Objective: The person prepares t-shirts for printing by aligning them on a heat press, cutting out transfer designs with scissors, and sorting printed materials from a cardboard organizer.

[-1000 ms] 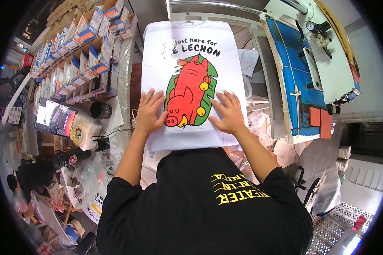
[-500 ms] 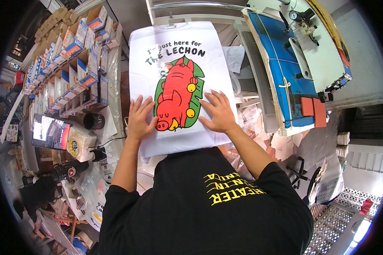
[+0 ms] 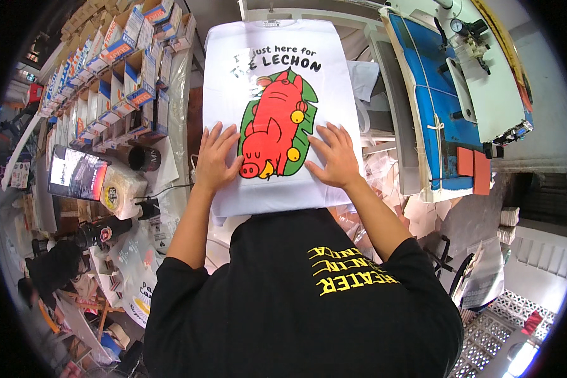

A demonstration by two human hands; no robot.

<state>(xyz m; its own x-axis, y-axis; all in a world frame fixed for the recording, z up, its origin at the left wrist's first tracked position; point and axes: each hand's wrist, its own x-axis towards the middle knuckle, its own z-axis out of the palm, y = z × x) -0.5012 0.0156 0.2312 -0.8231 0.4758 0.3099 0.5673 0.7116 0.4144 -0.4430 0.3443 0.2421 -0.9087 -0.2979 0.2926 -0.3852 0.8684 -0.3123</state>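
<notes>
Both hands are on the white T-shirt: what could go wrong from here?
The left hand and right hand closely flank the pig print; sideways pressure might wrinkle the white T-shirt there. Its lower edge lies close to the black T-shirt the person wears, so leaning in could shift it.

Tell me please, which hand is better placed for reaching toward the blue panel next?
Probably the right hand: it rests on the right side of the white shirt, nearer the blue panel. The left hand lies left of the red pig print, farther away.
</notes>
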